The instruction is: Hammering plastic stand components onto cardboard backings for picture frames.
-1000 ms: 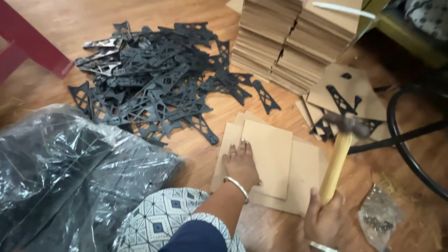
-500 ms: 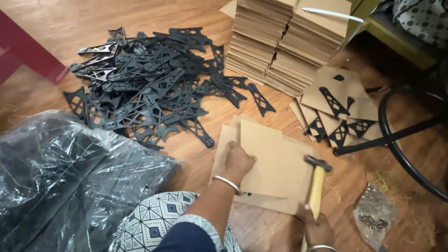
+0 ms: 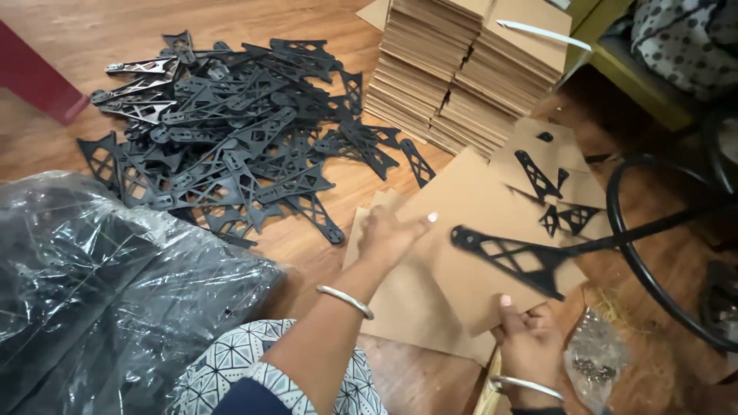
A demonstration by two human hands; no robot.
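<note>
Two hands [image 3: 388, 234], two cardboard stacks [image 3: 469, 69], one bag [image 3: 100, 292].

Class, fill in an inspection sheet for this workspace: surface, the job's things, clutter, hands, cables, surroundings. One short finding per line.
Surface: wooden floor, used as the work area.
Job's things: brown board lifted at a tilt, a black lattice bracket on its face.
Clutter: pile of black brackets; stacks of brown boards; finished boards; small clear bag.
Hands: left hand on the board's left edge; right hand grips its lower edge.
Cables: nothing seen.
Surroundings: plastic-wrapped bundle; black metal ring frame; red furniture leg.
</note>
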